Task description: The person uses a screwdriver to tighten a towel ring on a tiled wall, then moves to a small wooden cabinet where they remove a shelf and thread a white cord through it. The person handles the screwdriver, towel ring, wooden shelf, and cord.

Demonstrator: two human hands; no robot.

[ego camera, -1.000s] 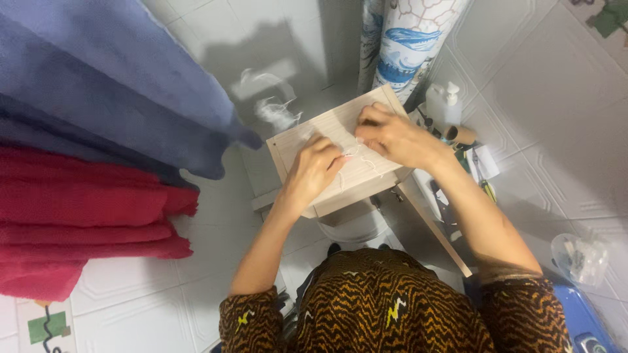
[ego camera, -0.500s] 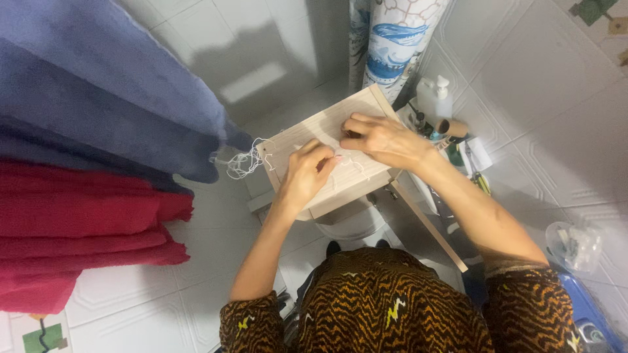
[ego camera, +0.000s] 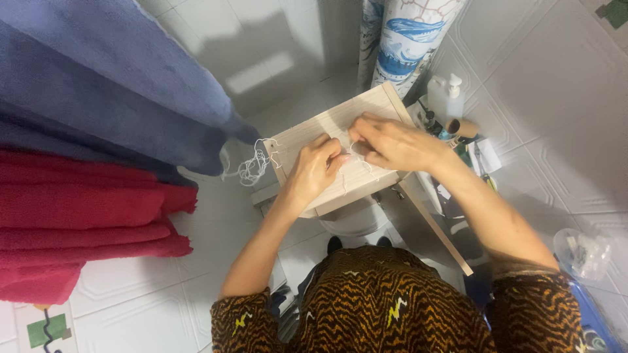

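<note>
Near the middle of the frame, a little above centre, both hands work on a pale wooden board (ego camera: 366,124) that lies tilted, its long edges running from lower left to upper right. The left hand (ego camera: 313,171) rests on the board's lower half with the palm down and the fingers (ego camera: 325,147) curled together, their tips drawn in as if pinching a thin white thread (ego camera: 345,180) (the thread is so fine that the grip itself cannot be told for sure). The right hand (ego camera: 392,142) lies just beside it, to the right, fingers bent and pressed close, the tips meeting those of the left hand at the board's middle, where the thread runs across the wood. A loose tangle of white thread (ego camera: 252,168) hangs off the board's left edge, near a blue towel (ego camera: 111,91) that fills the upper left of the frame. Below the blue towel, at the left edge, hangs a red towel (ego camera: 78,222). At the top, right of centre, stands a curtain (ego camera: 405,39) printed in blue and white. Just right of the board, against the tiled wall, stand a white pump bottle (ego camera: 448,98) and some small items too crowded to tell apart. A clear plastic bag (ego camera: 582,252) sits at the right edge. The person's patterned orange-and-black sleeves (ego camera: 392,307) fill the bottom of the frame.
</note>
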